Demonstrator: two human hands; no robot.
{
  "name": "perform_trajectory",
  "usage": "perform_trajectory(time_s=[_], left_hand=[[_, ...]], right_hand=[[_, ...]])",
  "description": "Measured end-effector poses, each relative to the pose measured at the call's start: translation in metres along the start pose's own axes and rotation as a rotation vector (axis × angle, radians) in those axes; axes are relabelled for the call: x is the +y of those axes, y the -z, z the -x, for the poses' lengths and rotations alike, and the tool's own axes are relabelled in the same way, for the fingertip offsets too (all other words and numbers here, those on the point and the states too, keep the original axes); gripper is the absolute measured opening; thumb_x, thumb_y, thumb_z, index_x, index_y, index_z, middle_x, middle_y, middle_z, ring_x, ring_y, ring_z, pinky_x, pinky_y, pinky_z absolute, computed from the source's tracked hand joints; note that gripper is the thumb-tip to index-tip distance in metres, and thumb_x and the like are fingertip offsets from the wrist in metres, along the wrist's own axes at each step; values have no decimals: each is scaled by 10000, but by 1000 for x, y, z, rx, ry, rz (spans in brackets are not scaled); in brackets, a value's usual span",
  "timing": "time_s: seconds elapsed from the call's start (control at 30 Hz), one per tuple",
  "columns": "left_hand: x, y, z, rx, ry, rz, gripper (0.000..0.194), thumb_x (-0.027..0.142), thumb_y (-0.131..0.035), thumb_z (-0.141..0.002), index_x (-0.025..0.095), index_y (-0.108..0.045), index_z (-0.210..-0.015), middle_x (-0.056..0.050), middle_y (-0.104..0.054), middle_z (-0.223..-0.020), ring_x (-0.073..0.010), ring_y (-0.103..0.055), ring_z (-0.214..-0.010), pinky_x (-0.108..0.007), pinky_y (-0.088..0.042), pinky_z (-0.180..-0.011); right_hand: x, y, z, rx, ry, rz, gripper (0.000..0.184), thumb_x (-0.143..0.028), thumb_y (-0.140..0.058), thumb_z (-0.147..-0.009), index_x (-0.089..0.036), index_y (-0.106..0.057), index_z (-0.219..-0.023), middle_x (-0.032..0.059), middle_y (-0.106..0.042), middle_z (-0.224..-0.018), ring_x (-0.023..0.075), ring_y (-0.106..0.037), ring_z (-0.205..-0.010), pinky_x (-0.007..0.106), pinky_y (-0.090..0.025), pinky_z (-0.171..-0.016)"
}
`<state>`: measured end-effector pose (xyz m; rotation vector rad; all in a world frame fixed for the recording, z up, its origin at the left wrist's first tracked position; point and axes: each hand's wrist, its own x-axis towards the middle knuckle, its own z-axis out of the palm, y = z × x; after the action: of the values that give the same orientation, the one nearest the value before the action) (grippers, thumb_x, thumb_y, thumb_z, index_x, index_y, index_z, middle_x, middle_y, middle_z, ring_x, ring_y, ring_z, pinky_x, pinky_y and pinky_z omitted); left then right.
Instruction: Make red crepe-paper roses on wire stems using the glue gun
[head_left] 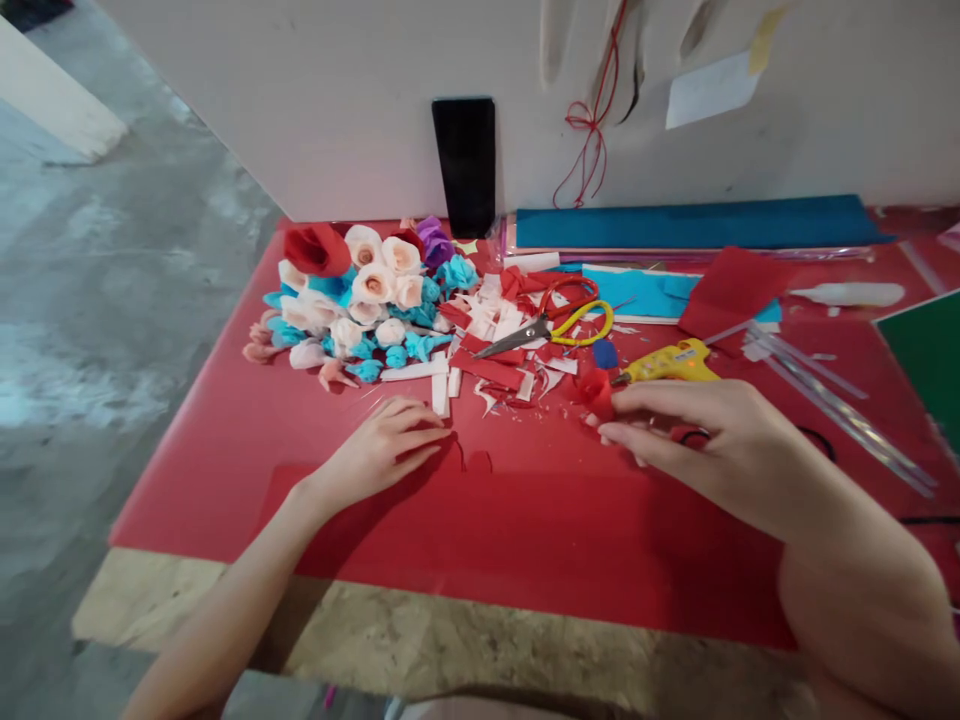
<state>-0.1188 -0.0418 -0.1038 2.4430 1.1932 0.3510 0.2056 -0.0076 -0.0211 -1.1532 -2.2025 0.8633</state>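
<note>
My left hand [386,440] rests on the red table covering with its fingers stretched out, beside white paper strips [440,388], holding nothing. At the right, my right hand [690,430] pinches a small red paper flower [596,392] by its fingertips. Just behind that flower lies a yellow glue gun [669,362]. Scissors [517,337] with one red and one yellow handle lie on a heap of red and white paper scraps [491,305]. A pile of white, blue, red and purple paper flowers [371,285] sits at the back left.
A dark phone [465,165] leans against the white board [337,110]. Behind the scraps are blue paper [690,228], a red paper sheet [731,290] and a white bottle [855,294]. Clear glue sticks [847,410] lie at the right. The table's bare front edge [420,625] faces me.
</note>
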Motion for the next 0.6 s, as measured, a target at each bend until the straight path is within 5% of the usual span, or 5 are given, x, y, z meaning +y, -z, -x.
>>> perform_trajectory(time_s=[0.47, 0.6], left_hand=[[1, -8, -1, 29, -68, 36, 149, 188, -539, -879, 214, -655, -970, -53, -661, -1066, -169, -560, -1019, -362, -452, -929], [1, -11, -2, 43, -66, 33, 238, 203, -553, -869, 206, -610, -1101, -82, -636, -1127, -197, -538, -1069, -399, -457, -928]], right_hand=[[0, 2, -1, 20, 26, 45, 146, -322, -603, -834, -185, -653, -824, 16, -671, -711, 118, -582, -556, 200, -446, -474], [0, 3, -2, 53, 45, 77, 122, -288, -595, -834, -178, -647, -833, 5, -672, -708, 107, -582, -561, 185, -446, -489]])
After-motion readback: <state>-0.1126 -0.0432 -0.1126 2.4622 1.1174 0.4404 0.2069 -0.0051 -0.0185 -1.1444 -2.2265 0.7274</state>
